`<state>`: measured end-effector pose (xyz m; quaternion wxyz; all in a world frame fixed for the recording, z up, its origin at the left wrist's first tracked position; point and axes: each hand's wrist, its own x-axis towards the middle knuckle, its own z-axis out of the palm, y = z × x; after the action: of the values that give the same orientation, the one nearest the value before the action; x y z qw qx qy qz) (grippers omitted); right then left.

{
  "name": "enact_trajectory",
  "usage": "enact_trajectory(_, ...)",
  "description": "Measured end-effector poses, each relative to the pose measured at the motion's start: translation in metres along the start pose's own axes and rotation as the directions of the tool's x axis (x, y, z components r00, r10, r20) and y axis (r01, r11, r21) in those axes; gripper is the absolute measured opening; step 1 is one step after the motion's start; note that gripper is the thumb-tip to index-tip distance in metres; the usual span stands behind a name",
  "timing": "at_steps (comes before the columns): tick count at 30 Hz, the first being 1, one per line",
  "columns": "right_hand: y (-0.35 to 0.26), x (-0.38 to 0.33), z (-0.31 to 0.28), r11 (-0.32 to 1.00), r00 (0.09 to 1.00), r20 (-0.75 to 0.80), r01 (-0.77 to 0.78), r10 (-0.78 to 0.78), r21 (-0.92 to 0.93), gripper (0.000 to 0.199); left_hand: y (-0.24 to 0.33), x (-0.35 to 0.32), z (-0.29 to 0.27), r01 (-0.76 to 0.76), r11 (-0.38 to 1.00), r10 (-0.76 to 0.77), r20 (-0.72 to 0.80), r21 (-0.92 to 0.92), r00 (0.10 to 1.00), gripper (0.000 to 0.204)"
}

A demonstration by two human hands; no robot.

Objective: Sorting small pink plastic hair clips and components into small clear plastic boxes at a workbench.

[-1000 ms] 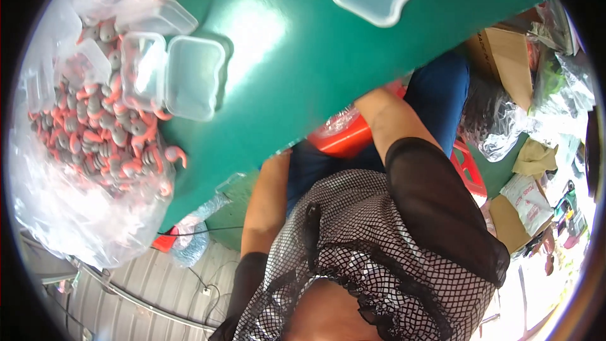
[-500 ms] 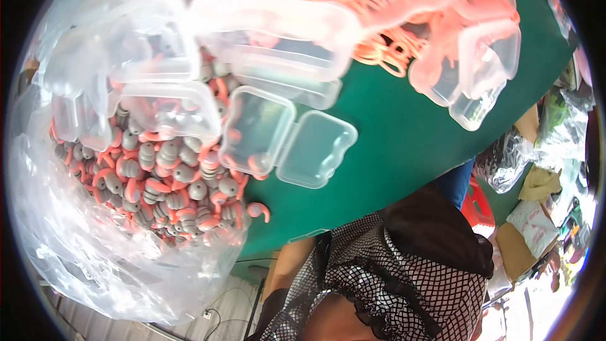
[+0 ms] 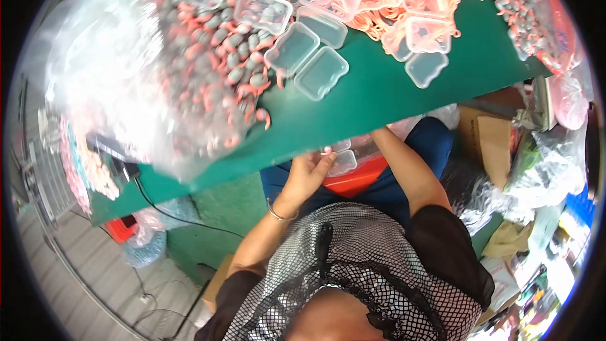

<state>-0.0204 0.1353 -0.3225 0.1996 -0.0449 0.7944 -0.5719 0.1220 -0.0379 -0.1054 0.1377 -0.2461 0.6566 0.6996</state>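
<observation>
My left hand (image 3: 308, 173) is under the near edge of the green table (image 3: 366, 88), above my lap. Its thumb and fingers are closed on something small and pale that I cannot make out. Against those fingertips is a clear plastic box (image 3: 343, 161), over a red container (image 3: 356, 180) between my thighs. The table edge hides most of my right hand (image 3: 379, 132), so its fingers do not show. An open clear case (image 3: 321, 73) lies on the table, beside a heap of grey ribbed earplugs (image 3: 235, 57) with coral hooked tails.
A large clear plastic bag (image 3: 120, 82) spreads around the heap at left. Coral cords (image 3: 372, 24) and more clear cases (image 3: 427, 68) lie at the far side. Cardboard (image 3: 494, 151) and plastic bags (image 3: 546, 151) crowd the right. A black cable (image 3: 183, 220) hangs at left.
The view has tilted down and the table now sits higher in the picture. Both my forearms and my left hand have come into sight; the earlier frame showed neither hand.
</observation>
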Motion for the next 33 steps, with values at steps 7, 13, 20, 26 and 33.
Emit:
enact_trajectory(7,-0.133,-0.074,-0.086,0.961,0.981,0.115,-0.178,0.157,0.211,0.017,0.079,-0.038,0.03,-0.368,0.928,0.37,0.036,-0.047,0.928,0.038)
enact_trajectory(13,-0.225,-0.118,-0.128,0.955,0.985,0.037,0.152,-0.167,0.254,0.015,0.133,-0.034,0.035,-0.462,0.885,0.464,-0.018,0.065,0.886,0.033)
enact_trajectory(20,-0.308,-0.101,-0.124,0.868,0.878,-0.073,0.479,-0.473,0.131,0.012,0.152,0.007,0.038,-0.535,0.724,0.658,-0.206,0.436,0.724,0.032)
enact_trajectory(26,-0.321,-0.073,-0.097,0.847,0.856,-0.012,0.509,-0.516,-0.152,0.015,0.155,0.006,0.045,-0.434,0.594,0.745,-0.259,0.677,0.615,0.036)
enact_trajectory(33,-0.32,-0.063,-0.09,0.749,0.806,-0.005,0.548,-0.592,-0.372,0.016,0.154,0.005,0.041,-0.423,0.544,0.771,-0.234,0.724,0.592,0.035)
